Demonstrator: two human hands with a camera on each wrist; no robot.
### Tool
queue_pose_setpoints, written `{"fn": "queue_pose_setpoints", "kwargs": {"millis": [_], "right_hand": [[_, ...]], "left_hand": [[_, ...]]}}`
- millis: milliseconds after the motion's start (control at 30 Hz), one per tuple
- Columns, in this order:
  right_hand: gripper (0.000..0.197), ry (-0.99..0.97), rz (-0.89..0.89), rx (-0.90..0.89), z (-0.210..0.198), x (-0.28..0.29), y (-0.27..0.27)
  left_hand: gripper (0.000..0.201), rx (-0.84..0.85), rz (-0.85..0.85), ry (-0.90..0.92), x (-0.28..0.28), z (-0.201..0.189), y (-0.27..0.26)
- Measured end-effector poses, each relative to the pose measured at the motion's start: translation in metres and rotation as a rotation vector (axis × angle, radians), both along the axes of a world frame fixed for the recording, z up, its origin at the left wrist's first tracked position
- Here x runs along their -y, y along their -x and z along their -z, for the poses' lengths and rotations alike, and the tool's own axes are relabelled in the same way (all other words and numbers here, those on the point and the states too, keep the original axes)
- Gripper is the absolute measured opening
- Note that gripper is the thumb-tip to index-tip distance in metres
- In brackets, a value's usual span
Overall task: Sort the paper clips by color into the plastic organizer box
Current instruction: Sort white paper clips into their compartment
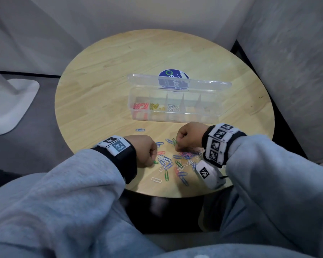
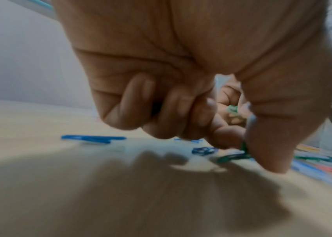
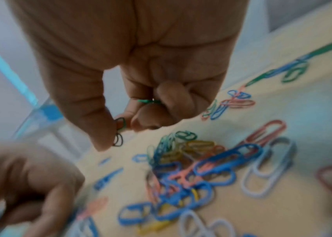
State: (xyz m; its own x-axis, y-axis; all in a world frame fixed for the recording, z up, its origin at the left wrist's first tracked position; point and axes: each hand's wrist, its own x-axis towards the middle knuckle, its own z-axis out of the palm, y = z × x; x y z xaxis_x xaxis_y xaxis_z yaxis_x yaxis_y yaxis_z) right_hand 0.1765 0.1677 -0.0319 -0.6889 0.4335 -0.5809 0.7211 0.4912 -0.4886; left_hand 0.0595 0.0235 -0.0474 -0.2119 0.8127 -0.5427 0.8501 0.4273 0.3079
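A clear plastic organizer box [image 1: 175, 116] stands open on the round table, with pink, yellow and white clips in its three left compartments. Loose paper clips [image 1: 175, 162] in blue, white, green and pink lie between my hands. My left hand [image 1: 147, 151] is curled, its thumb and forefinger pinching a green clip [image 2: 232, 157] at the table surface. My right hand [image 1: 186, 135] pinches a green clip [image 3: 120, 123] above the pile and holds another green clip [image 3: 148, 101] inside its curled fingers. A further green clip [image 1: 174, 141] shows at its fingertips.
The round wooden table [image 1: 104, 81] has a blue round sticker [image 1: 172, 75] behind the box's raised lid [image 1: 177, 82]. A white lamp base [image 1: 9, 101] stands on the floor at the left. Grey walls close in behind and at the right.
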Motion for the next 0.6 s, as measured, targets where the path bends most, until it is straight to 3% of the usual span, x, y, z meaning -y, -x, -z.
{"fn": "queue_pose_setpoints", "kwargs": {"millis": [167,267,400,600], "right_hand": [[0.029,0.489,0.341,-0.248,-0.003,-0.019,-0.029],[0.026,0.674,0.489,-0.406,-0.004,-0.026,-0.04],[0.024,0.808,0.552,-0.494,-0.009,-0.039,-0.046],[0.029,0.861,0.712,-0.55,-0.015,-0.052,-0.043]], "left_hand": [[0.01,0.115,-0.127,-0.085,-0.002,-0.009,0.003],[0.024,0.384,-0.27,-0.171,-0.005,-0.022,0.008],[0.026,0.763,-0.564,-0.349,-0.013,-0.033,0.009],[0.028,1.084,-0.98,-0.462,-0.029,-0.027,-0.001]]}}
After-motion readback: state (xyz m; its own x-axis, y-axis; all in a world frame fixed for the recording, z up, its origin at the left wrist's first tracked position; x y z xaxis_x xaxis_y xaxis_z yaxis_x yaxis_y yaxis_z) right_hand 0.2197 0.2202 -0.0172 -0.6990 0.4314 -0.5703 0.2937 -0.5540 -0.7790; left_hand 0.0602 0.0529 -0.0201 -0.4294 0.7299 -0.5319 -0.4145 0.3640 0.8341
